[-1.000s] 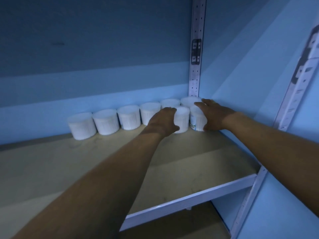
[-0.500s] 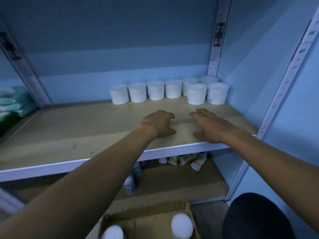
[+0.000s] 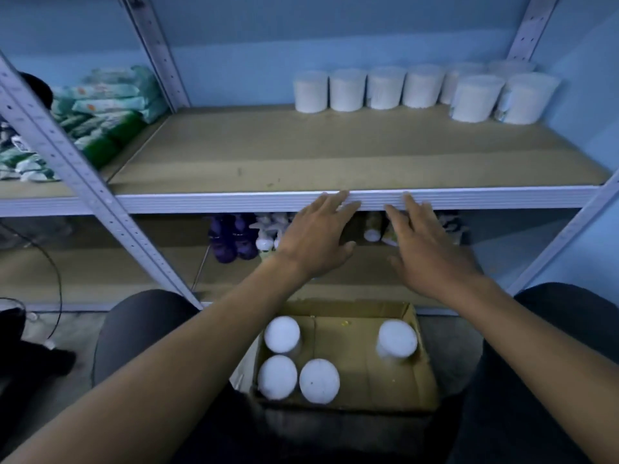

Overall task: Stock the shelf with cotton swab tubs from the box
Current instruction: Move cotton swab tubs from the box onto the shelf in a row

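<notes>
Hands hover side by side in front of the shelf, at its white front rail: the left hand and the right hand both have fingers spread and straight, holding nothing. Below them, under the shelf's front edge, the cardboard box holds four white cotton swab tubs. At the shelf's back right stand eight more tubs, six along the wall and two in front.

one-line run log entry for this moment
left hand: open, empty | right hand: open, empty | tubs in box: four | shelf: eight tubs
</notes>
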Tool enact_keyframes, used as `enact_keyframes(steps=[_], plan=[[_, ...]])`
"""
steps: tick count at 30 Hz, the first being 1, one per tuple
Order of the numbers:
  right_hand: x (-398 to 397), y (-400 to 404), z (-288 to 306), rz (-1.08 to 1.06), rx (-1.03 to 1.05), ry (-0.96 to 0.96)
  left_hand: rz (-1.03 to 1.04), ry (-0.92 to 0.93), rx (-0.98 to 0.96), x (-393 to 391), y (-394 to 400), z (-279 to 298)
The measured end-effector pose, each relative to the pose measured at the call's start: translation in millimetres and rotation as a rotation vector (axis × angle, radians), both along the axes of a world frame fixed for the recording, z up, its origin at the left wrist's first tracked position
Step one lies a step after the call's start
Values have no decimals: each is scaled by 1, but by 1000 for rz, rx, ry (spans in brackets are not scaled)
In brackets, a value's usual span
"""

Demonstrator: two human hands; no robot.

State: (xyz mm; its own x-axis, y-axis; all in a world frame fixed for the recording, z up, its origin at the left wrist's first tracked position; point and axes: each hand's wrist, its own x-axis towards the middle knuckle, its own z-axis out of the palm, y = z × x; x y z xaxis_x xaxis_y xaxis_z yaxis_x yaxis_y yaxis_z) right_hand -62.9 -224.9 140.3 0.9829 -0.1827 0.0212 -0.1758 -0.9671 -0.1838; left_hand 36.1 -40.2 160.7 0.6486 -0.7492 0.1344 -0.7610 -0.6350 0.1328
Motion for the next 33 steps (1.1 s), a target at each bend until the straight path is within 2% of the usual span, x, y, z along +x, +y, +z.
enact_keyframes(steps=[4, 14, 19, 23, 33], plan=[[-9, 34, -36, -21, 95, 93, 35, 112, 29, -15, 20, -42], [-11, 85, -142, 37, 211, 437, 343, 608, 313, -26, 67, -163], [-12, 102, -187, 73, 204, 563, 486, 676, 375, -37, 78, -212], [-14, 117, -218, 105, 176, 591, 572, 678, 365, -45, 80, -238], [-19, 138, -266, 133, 247, 635, 589, 683, 414, -52, 98, -273]])
